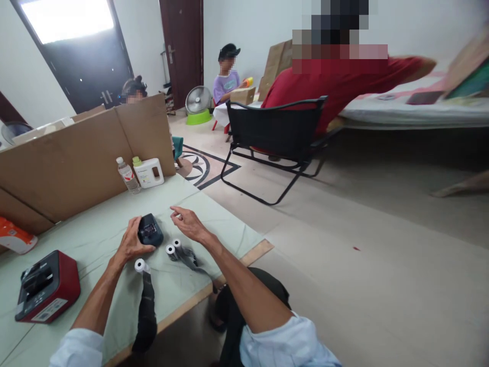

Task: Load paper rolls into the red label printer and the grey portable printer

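Observation:
My left hand is wrapped round the side of a small dark blue box-shaped device on the table, which looks like a portable label printer. Its top has a dark panel. To the right of the device is my right hand, its fingers partly stretched out with nothing in them. A white paper roll lies just below my left hand, its black-faced strip trailing over the table's front edge. Two more small rolls sit side by side below the device, with dark strips running toward the edge.
A red and black machine stands at the table's left. Behind are an orange bag, a clear bottle, a white jug and a cardboard partition. Beyond the table, a person in red occupies a black folding chair.

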Demonstrator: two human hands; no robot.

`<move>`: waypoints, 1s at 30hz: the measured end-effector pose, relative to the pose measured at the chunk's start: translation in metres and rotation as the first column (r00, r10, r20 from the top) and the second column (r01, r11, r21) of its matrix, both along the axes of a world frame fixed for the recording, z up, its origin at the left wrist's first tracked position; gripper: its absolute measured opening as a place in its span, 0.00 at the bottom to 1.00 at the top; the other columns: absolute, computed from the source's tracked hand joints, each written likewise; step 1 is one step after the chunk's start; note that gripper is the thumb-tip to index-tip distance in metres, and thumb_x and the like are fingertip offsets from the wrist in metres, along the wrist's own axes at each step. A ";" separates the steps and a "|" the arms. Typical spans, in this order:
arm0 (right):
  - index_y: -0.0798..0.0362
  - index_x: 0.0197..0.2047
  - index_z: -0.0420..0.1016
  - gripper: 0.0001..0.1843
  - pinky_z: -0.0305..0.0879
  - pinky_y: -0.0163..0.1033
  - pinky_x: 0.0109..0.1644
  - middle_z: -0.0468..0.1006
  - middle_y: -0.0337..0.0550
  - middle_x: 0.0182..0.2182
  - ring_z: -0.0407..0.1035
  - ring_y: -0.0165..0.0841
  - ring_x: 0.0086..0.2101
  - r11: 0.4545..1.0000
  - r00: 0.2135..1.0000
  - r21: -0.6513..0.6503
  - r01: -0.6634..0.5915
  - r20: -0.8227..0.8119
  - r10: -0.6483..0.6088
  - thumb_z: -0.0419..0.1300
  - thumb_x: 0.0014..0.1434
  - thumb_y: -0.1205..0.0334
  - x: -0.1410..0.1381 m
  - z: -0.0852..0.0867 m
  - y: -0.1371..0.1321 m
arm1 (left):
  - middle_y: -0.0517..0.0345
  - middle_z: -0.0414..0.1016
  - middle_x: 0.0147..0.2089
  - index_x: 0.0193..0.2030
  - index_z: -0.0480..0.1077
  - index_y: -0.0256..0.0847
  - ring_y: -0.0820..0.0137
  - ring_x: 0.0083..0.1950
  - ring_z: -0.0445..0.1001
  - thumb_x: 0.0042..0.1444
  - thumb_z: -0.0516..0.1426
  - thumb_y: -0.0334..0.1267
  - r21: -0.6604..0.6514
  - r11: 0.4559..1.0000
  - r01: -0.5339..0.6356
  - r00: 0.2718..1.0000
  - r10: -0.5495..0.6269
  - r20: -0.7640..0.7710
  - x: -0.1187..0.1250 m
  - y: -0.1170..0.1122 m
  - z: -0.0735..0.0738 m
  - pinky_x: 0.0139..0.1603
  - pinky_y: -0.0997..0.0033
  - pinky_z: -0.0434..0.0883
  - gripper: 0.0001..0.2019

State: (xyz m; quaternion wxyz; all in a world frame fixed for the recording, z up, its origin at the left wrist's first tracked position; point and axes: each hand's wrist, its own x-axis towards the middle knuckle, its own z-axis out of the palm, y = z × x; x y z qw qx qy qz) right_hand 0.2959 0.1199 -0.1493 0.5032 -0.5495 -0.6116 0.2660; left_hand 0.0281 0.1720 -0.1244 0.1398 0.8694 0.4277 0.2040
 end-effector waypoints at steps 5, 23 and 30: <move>0.54 0.62 0.78 0.24 0.72 0.36 0.42 0.85 0.46 0.42 0.75 0.31 0.32 1.000 0.999 -0.002 0.015 0.039 -0.015 0.57 0.64 0.65 0.000 0.005 0.000 | 0.34 0.53 0.78 0.77 0.53 0.40 0.40 0.78 0.55 0.39 0.74 0.53 -0.049 0.999 -0.013 0.999 0.014 0.035 -0.014 -0.006 0.009 0.71 0.38 0.67 0.59; 0.56 0.58 0.81 0.21 0.76 0.41 0.46 0.86 0.47 0.37 0.79 0.35 0.34 0.999 0.999 -0.041 0.036 0.001 -0.036 0.57 0.66 0.62 -0.003 -0.013 -0.001 | 0.48 0.81 0.57 0.53 0.79 0.45 0.56 0.52 0.82 0.59 0.62 0.51 -0.079 0.955 -0.285 0.936 0.295 0.190 -0.103 -0.170 0.021 0.37 0.61 0.83 0.19; 0.55 0.56 0.83 0.19 0.77 0.44 0.52 0.86 0.50 0.45 0.81 0.38 0.39 0.998 0.998 -0.016 0.053 -0.038 -0.053 0.59 0.65 0.61 0.000 -0.016 -0.001 | 0.49 0.83 0.50 0.50 0.79 0.45 0.60 0.41 0.82 0.60 0.61 0.51 -0.117 0.926 -0.359 0.918 0.373 0.136 -0.093 -0.193 0.023 0.29 0.66 0.78 0.17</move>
